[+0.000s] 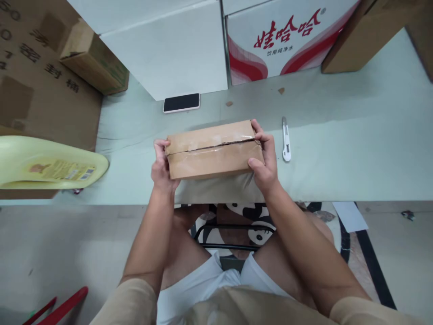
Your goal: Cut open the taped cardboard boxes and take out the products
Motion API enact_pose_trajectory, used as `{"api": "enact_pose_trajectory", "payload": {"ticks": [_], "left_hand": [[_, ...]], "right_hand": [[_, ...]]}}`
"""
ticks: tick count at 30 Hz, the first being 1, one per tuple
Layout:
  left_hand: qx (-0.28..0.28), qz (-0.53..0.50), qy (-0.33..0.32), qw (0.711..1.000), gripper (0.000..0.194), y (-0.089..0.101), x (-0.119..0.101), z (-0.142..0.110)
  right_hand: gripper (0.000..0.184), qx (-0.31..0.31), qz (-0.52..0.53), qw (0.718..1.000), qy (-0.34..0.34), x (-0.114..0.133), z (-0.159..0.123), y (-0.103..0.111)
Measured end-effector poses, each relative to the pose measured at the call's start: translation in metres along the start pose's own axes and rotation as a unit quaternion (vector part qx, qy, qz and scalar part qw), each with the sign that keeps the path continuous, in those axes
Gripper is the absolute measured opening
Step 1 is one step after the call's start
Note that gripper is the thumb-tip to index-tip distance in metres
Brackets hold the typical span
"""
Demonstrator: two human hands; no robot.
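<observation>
A small brown cardboard box (213, 151) with clear tape along its top seam is held a little above the pale green table (338, 149), near the front edge. My left hand (161, 164) grips its left end, fingers curled over the edge. My right hand (265, 158) grips its right end, thumb on the front face and fingers wrapped behind. The top seam looks slit along the tape.
A white utility knife (286, 141) lies just right of the box. A dark phone (181, 103) lies behind it. Large white cartons (169, 49), a red-printed carton (287, 40) and brown cartons (365, 36) line the back. A yellow plastic bottle (47, 162) lies at left.
</observation>
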State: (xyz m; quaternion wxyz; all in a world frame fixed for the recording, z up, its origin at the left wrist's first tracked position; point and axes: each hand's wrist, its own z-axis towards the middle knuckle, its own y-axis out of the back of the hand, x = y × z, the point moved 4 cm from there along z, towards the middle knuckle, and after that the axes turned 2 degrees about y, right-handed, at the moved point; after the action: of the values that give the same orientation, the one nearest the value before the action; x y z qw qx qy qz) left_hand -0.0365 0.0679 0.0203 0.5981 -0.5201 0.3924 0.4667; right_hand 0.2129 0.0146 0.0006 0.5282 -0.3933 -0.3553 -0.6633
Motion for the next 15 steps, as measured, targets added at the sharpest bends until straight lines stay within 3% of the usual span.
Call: {"api": "enact_pose_trajectory", "payload": {"ticks": [7, 15], "left_hand": [[0.025, -0.037, -0.012, 0.999, 0.065, -0.005, 0.003, -0.018], [0.036, -0.099, -0.009, 0.994, 0.056, 0.014, -0.003, -0.029]], "right_hand": [[0.047, -0.02, 0.024, 0.999, 0.005, 0.01, -0.015, 0.01], [0.037, -0.029, 0.06, 0.998, -0.011, 0.019, -0.04, -0.011]]}}
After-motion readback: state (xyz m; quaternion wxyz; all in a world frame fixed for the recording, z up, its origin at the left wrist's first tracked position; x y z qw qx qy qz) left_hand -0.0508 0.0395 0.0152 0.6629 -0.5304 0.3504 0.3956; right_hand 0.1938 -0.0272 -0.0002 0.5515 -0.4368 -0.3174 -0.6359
